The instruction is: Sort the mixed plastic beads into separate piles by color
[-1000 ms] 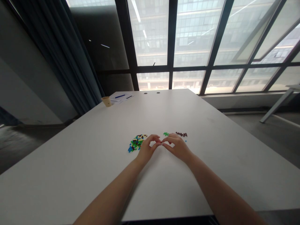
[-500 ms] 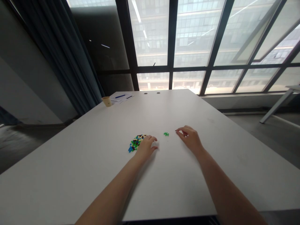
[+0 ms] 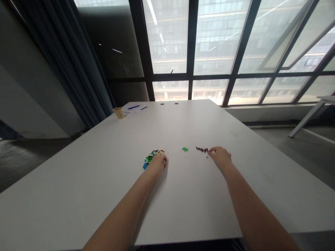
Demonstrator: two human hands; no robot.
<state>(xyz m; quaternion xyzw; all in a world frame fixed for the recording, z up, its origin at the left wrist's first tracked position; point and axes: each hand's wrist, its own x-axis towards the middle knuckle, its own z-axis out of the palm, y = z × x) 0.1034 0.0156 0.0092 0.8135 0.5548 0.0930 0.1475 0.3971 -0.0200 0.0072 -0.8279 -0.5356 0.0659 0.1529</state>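
A heap of small coloured pieces, which look like toy building bricks in blue, green, cream and dark brown, lies left of centre on the white table. My left hand is at the heap's right side and covers part of it. Its fingers are curled together, and what they hold is hidden. To the right lie a few green pieces and a row of dark brown pieces. My right hand is at the row's right end, thumb and forefinger pinched by the last pieces. Below the row sits one blue piece.
At the table's far left stand a tan paper cup and some papers with a blue pen on them. Two dark round discs are at the far edge, before the windows.
My right hand has moved right, uncovering the dark brown row and the blue piece. My left hand has drawn back left onto the heap and its fingers have closed.
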